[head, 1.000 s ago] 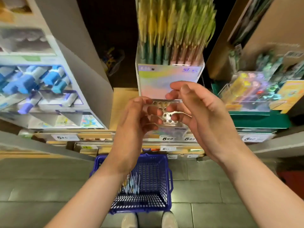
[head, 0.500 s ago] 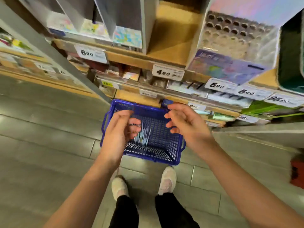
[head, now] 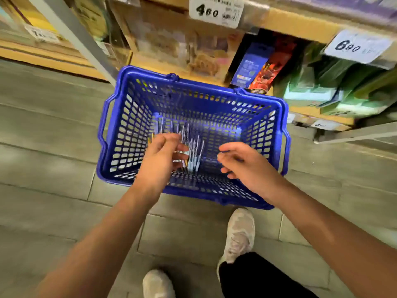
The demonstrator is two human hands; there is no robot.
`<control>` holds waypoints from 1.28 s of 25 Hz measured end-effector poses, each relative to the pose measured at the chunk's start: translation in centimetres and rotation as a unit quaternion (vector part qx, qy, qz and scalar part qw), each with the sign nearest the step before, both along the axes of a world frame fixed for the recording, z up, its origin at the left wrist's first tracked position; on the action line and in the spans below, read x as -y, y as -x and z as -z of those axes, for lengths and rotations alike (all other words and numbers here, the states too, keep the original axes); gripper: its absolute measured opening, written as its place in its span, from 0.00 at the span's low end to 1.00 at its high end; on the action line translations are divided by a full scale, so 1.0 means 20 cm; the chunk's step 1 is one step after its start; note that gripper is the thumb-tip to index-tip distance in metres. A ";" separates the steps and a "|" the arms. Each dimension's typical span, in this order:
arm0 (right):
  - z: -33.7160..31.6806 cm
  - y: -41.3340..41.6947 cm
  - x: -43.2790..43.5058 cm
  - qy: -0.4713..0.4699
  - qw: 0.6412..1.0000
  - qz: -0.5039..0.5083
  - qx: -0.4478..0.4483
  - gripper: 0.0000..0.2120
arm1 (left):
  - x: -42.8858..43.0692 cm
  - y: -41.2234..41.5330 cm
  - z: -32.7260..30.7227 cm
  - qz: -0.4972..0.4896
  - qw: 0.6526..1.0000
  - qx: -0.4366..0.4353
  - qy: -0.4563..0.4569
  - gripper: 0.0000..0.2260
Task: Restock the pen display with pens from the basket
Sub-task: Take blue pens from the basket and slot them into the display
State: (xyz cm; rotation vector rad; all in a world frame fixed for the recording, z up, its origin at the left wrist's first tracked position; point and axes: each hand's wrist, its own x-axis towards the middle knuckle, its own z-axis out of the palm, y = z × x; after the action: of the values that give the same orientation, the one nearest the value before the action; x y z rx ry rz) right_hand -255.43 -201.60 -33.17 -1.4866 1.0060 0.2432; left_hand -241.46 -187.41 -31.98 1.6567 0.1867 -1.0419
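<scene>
Grey stone floor tiles run along the left, and on them, pushed up against the foot of the shelving, sits a deep blue plastic lattice-sided shopping basket. The person bends over it with both arms reaching down. Their left hand hangs inside the basket over the near-left part of its bottom, fingers half curled and spread down into the stock. From where I stand the blur makes it impossible to say whether they have closed on anything yet.

Just beside that hand, towards the middle of the basket floor, lies a loose bunch of slim pale-blue and clear pens, a few yellowish ones among them, all pointing roughly away from the person. The right hand hovers over the near-right part of the basket, its fingers loosely bent and holding nothing.

Above and to the right, the wooden shelf edge carries a white price label reading 480. The pen display itself is out of sight.

I would judge this to be the start of a fresh pick-up. A fair bunch of pens remains to be carried up and slotted in, so the restocking looks far from finished.
</scene>
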 end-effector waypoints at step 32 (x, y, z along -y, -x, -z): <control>1.12 -0.60 0.30 -0.137 0.977 -0.146 -0.072 0.11 | 0.09 -0.28 0.84 0.255 0.957 0.066 -0.122 0.10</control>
State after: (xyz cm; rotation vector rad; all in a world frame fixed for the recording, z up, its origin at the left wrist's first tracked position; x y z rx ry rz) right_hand -243.51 -207.66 -55.53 -1.3720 0.8256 0.6832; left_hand -235.80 -189.25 -48.73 2.0526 -0.2246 -1.3211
